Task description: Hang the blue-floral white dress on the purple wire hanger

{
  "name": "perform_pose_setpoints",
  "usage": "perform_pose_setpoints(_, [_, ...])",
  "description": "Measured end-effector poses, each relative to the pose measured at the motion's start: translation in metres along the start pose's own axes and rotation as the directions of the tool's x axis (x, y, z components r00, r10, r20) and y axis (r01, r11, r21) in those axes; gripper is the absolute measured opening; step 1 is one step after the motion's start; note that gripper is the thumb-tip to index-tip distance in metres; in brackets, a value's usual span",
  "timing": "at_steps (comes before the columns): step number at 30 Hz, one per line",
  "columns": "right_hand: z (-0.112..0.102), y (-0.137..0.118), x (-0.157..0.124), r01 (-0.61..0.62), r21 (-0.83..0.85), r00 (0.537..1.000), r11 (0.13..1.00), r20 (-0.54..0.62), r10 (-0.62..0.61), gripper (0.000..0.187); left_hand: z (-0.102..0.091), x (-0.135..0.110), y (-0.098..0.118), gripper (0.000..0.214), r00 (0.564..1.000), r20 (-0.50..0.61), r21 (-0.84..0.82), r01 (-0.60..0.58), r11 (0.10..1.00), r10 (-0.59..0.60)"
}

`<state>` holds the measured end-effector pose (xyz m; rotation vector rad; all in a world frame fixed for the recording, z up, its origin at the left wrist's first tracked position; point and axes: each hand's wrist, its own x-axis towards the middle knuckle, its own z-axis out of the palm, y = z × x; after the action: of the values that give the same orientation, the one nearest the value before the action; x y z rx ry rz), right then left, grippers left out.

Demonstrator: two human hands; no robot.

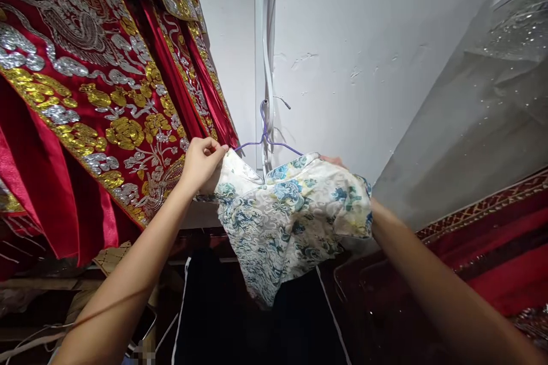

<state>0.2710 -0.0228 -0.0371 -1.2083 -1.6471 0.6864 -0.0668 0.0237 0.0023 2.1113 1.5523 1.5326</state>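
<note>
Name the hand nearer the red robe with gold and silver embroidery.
Left: left hand beside the red embroidered robe; right hand apart, behind the white-and-blue floral garment.

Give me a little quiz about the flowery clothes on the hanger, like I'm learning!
1. True or false: the left hand pinches the flowery garment at its shoulder.
2. What colour is the hanger? A green, B purple, C black.
3. Fill in: the embroidered robe hanging on the left is ____ with gold and silver patterns.
Key: 1 true; 2 B; 3 red.
</note>
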Motion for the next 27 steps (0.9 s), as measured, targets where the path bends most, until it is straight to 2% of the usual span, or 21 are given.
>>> perform_pose_setpoints(3, [-0.028,0.021,-0.024,-0.174,0.244,0.982,0.954,-0.035,0.188,0.08,-0.006,-0.014,0.003,0.042,0.995,0.065,0.038,-0.081,0.996,0.078])
perform_pose_setpoints(5, [-0.038,0.026,-0.034,-0.253,0.364,0.958,0.897,-0.034,0.284,0.067,-0.006,-0.019,0.011,0.042,0.986,0.13,0.043,-0.111,0.993,0.105])
perform_pose_setpoints(7, [-0.04,0.017,-0.034,-0.271,0.398,0.953,0.876,-0.018,0.303,0.049,-0.005,-0.017,0.021,0.04,0.981,0.152,0.08,-0.136,0.987,0.123])
perform_pose_setpoints(9, [-0.035,-0.003,-0.027,-0.257,0.415,0.961,0.873,0.012,0.277,0.05,-0.003,-0.008,0.03,0.041,0.981,0.123,0.149,-0.169,0.974,0.151])
perform_pose_setpoints(13, [-0.01,-0.053,-0.02,-0.155,0.412,0.988,0.898,0.061,0.143,0.077,-0.005,0.017,0.033,0.042,0.985,-0.024,0.245,-0.162,0.956,0.173])
perform_pose_setpoints(15, [0.003,-0.069,-0.026,-0.123,0.389,0.986,0.913,0.156,0.067,0.088,-0.008,0.022,0.029,0.042,0.983,-0.057,0.171,-0.164,0.972,0.176])
perform_pose_setpoints(17, [0.015,-0.073,-0.033,-0.079,0.345,0.945,0.935,0.324,-0.04,0.092,-0.01,0.016,0.024,0.039,0.982,-0.012,-0.018,-0.187,0.982,0.187])
perform_pose_setpoints(19, [0.025,-0.066,-0.038,0.022,0.247,0.877,0.969,0.461,-0.137,0.08,-0.011,-0.001,0.021,0.034,0.974,0.103,-0.246,-0.174,0.954,0.204])
perform_pose_setpoints(20, [0.031,-0.059,-0.039,0.092,0.174,0.86,0.98,0.482,-0.166,0.069,-0.011,-0.011,0.021,0.033,0.96,0.168,-0.337,-0.157,0.928,0.223])
perform_pose_setpoints(21, [0.037,-0.05,-0.04,0.168,0.083,0.863,0.982,0.469,-0.187,0.06,-0.01,-0.023,0.023,0.035,0.943,0.221,-0.403,-0.143,0.904,0.248])
perform_pose_setpoints(22, [0.045,-0.041,-0.04,0.247,-0.02,0.873,0.969,0.438,-0.214,0.063,-0.009,-0.034,0.026,0.037,0.926,0.256,-0.45,-0.139,0.882,0.276])
perform_pose_setpoints(23, [0.055,-0.032,-0.04,0.325,-0.123,0.881,0.938,0.399,-0.253,0.078,-0.007,-0.045,0.031,0.04,0.911,0.271,-0.487,-0.147,0.861,0.309])
perform_pose_setpoints(25, [0.077,-0.016,-0.041,0.467,-0.281,0.864,0.838,0.347,-0.365,0.105,-0.002,-0.064,0.047,0.044,0.881,0.265,-0.567,-0.186,0.802,0.392])
perform_pose_setpoints(27, [0.099,-0.004,-0.042,0.524,-0.341,0.844,0.781,0.334,-0.42,0.101,0.004,-0.077,0.068,0.05,0.847,0.254,-0.671,-0.194,0.716,0.468])
